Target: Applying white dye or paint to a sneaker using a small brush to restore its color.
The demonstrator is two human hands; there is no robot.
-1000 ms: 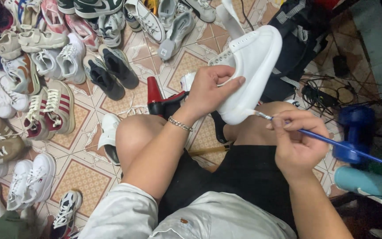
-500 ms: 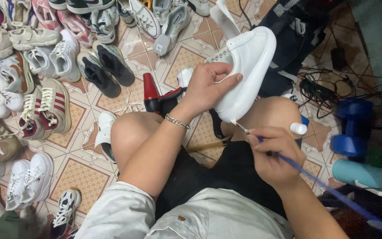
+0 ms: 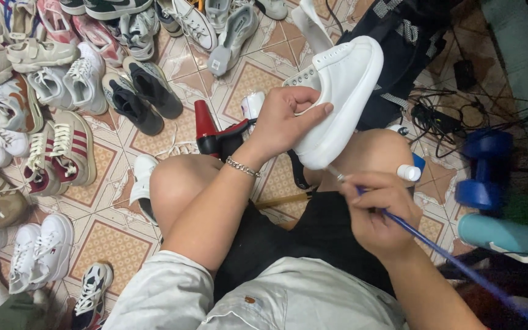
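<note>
My left hand [image 3: 285, 122] grips a white sneaker [image 3: 343, 91] by its side, holding it tilted above my knees with the thick sole turned toward my right. My right hand [image 3: 377, 211] holds a thin blue-handled paintbrush [image 3: 435, 247]; its tip touches the lower edge of the sole. A silver bracelet [image 3: 242, 166] sits on my left wrist. A small white bottle with a blue part [image 3: 410, 171] rests by my right knee.
Many pairs of shoes [image 3: 68, 91] cover the patterned tile floor on the left and top. A red and black tool [image 3: 212, 134] lies between my knees. A blue dumbbell [image 3: 484, 171], a teal bottle [image 3: 502, 235], a black bag [image 3: 410, 36] and cables [image 3: 447, 116] are on the right.
The white sneaker stayed in my left hand, nearly still. My right hand with the brush moved down and left, bringing the tip from the sole's side to its lower edge.
</note>
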